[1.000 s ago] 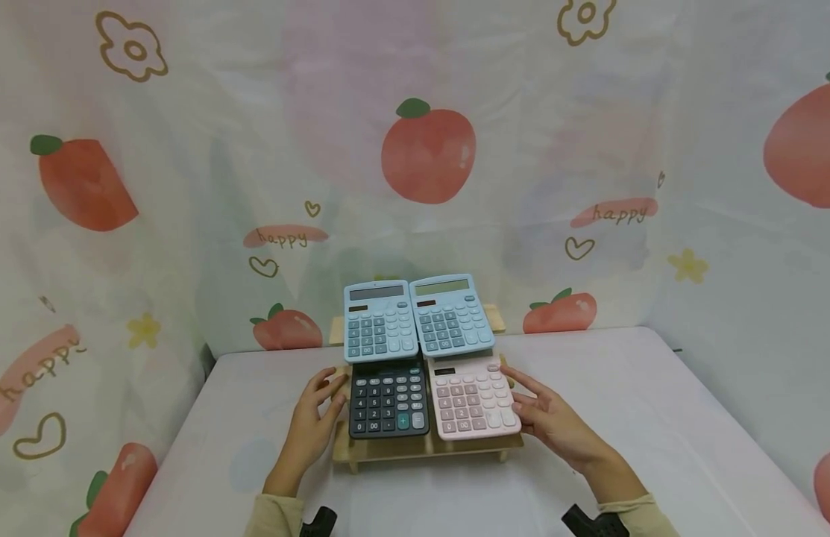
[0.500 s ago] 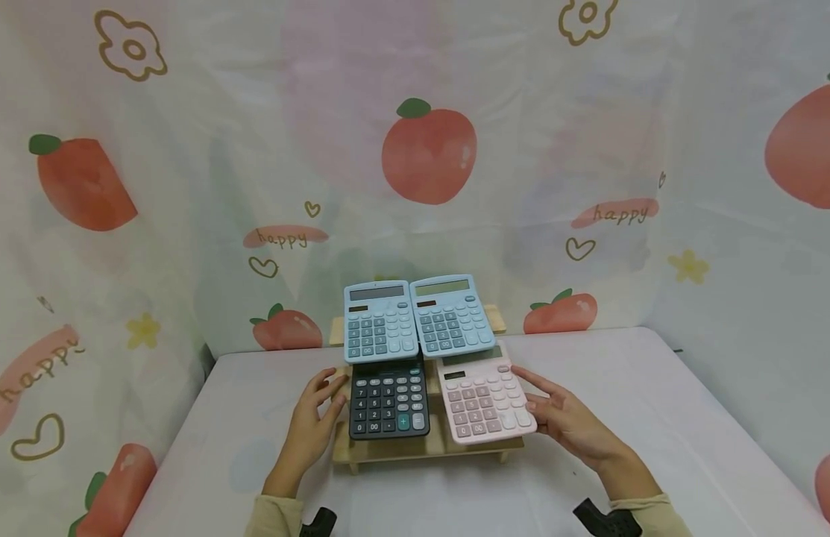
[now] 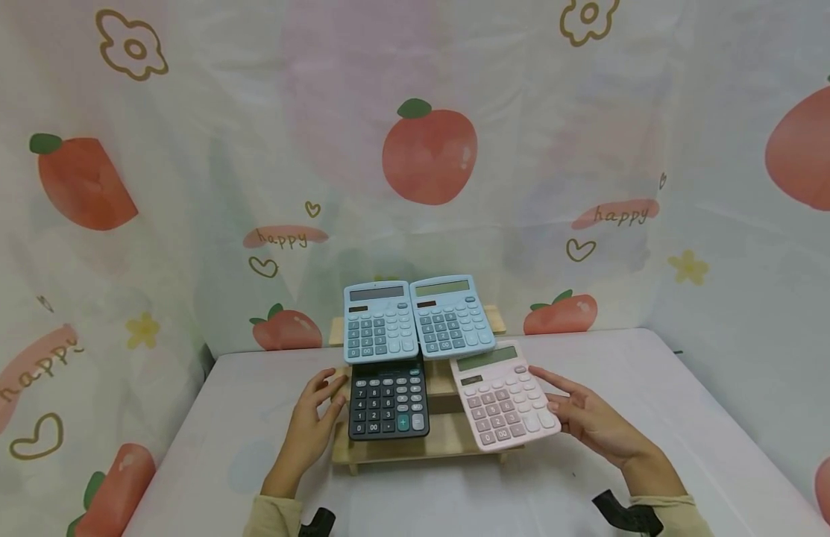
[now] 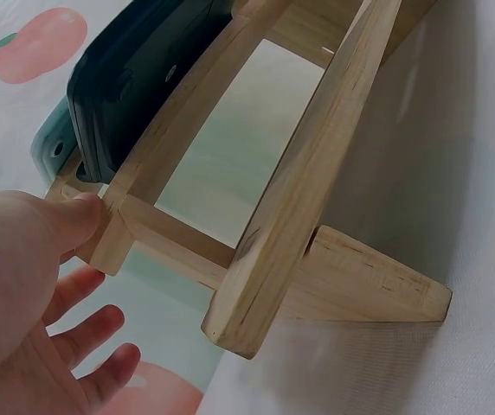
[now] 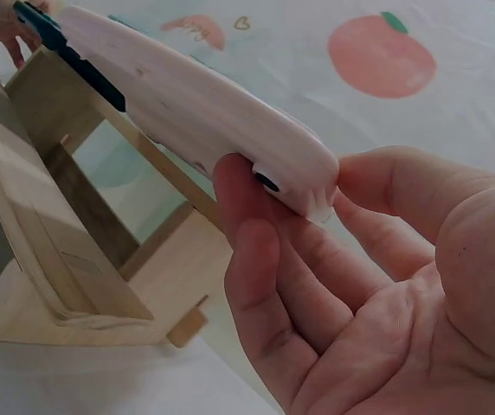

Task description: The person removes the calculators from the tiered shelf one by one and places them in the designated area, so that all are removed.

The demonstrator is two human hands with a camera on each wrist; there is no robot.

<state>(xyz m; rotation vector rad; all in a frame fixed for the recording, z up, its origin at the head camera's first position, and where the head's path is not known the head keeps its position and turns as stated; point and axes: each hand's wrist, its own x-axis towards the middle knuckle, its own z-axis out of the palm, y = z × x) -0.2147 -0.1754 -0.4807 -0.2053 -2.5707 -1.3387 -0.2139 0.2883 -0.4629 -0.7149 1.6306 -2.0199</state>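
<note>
My right hand (image 3: 599,426) grips the right edge of a pink calculator (image 3: 503,397), which is tilted and overlaps the right part of a wooden stand (image 3: 448,438). In the right wrist view, the thumb presses one face of the calculator (image 5: 204,108) and curled fingers support its back. On the left, my other hand (image 3: 309,426) holds the stand's side; its thumb and index finger pinch the end of a wooden rail (image 4: 157,138), the other fingers spread below. A black calculator (image 3: 388,403) leans on the lower tier beside that hand.
Two light blue calculators (image 3: 381,322) lean side by side on the upper tier, behind the black and pink ones. The stand rests on a white-covered table (image 3: 253,388). A printed fabric backdrop (image 3: 361,149) closes off the back and sides.
My right hand has drawn the pink calculator to the right, out from beside the black one, and it has tilted. The stand's lower slats now show there. My left hand stays put.
</note>
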